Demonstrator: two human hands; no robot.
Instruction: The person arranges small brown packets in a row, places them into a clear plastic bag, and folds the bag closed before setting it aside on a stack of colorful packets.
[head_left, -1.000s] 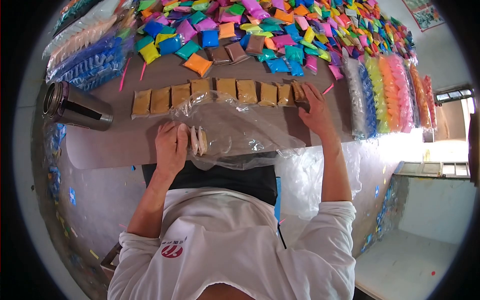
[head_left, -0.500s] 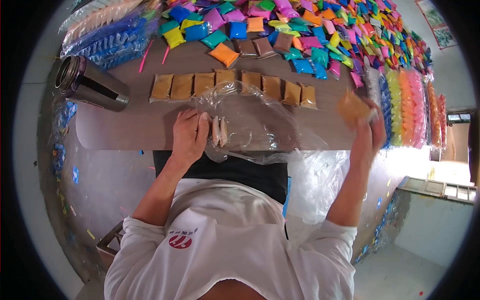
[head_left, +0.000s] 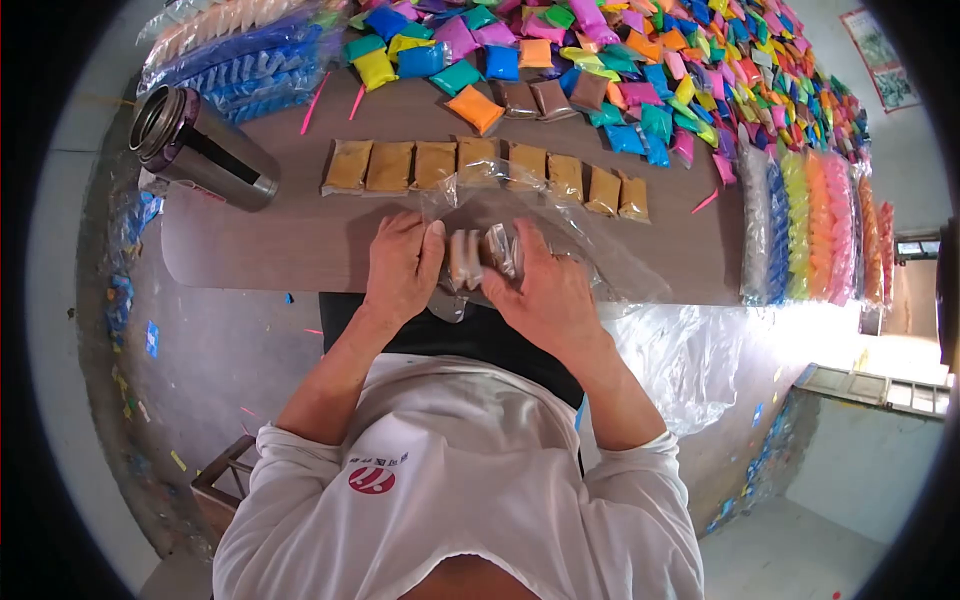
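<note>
My left hand (head_left: 402, 262) is closed on the near left edge of a clear plastic bag (head_left: 610, 255) lying on the table. Small packets (head_left: 465, 258) stand on edge in the bag beside my left thumb, blurred by motion. My right hand (head_left: 548, 295) pinches another packet (head_left: 502, 250) between thumb and fingers, just right of those packets; its plastic catches the light. Beyond the bag, several tan packets (head_left: 390, 166) lie in a row, and the bag's film overlaps some of them.
A metal flask (head_left: 215, 150) lies tilted at the left. Colourful packets (head_left: 640, 70) are heaped at the back. Filled strip bags (head_left: 800, 230) stand at the right, others (head_left: 240, 70) at the back left. Clear plastic (head_left: 680, 365) hangs below the table edge.
My right hand has come in from the right side of the table to the bag, bringing a tan packet. My left hand stays at the bag. The whole view has shifted slightly.
</note>
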